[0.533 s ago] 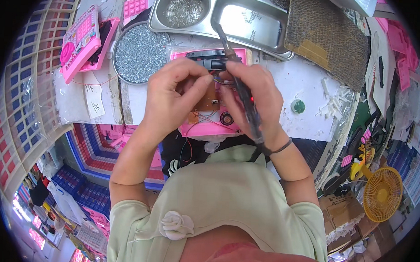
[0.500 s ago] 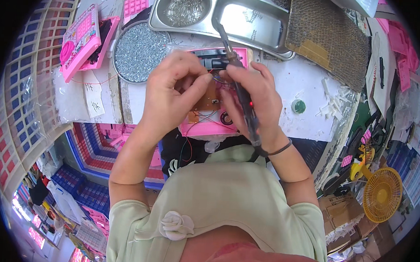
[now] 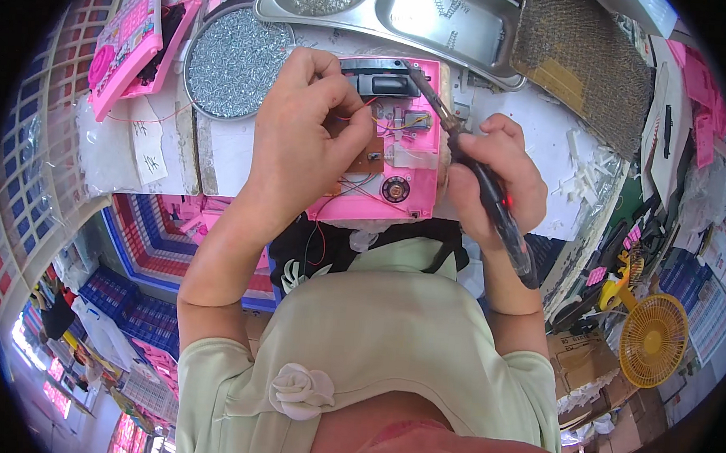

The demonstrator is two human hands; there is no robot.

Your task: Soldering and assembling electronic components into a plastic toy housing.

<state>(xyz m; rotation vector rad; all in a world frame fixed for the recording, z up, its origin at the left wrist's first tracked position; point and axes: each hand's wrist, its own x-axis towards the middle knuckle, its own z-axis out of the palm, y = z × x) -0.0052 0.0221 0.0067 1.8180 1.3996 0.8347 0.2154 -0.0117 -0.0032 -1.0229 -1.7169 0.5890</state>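
A pink plastic casing (image 3: 417, 184) lies open on the table, with a brown circuit board (image 3: 369, 161), a round black speaker (image 3: 395, 190), a black part (image 3: 385, 83) and thin wires inside. Over its left side, my left hand (image 3: 310, 135) is closed in a pinch; a thin red wire (image 3: 372, 103) comes out at the fingertips. My right hand (image 3: 503, 180), to the right of the casing, grips a black soldering iron (image 3: 494, 196) with a red light on its handle. Its tip points up and left, over the casing's upper right part. My left hand covers part of the board.
A round dish (image 3: 236, 67) of small screws stands left of the casing. Behind it is a metal tray (image 3: 379, 33) with springs. A brown textured board (image 3: 580, 70) and white plastic bits (image 3: 580, 167) lie right. Another pink casing (image 3: 131, 54) stands far left.
My right hand has moved right and back from the casing with the soldering iron, uncovering the speaker and the casing's right side. My left hand stays pinched over the board.
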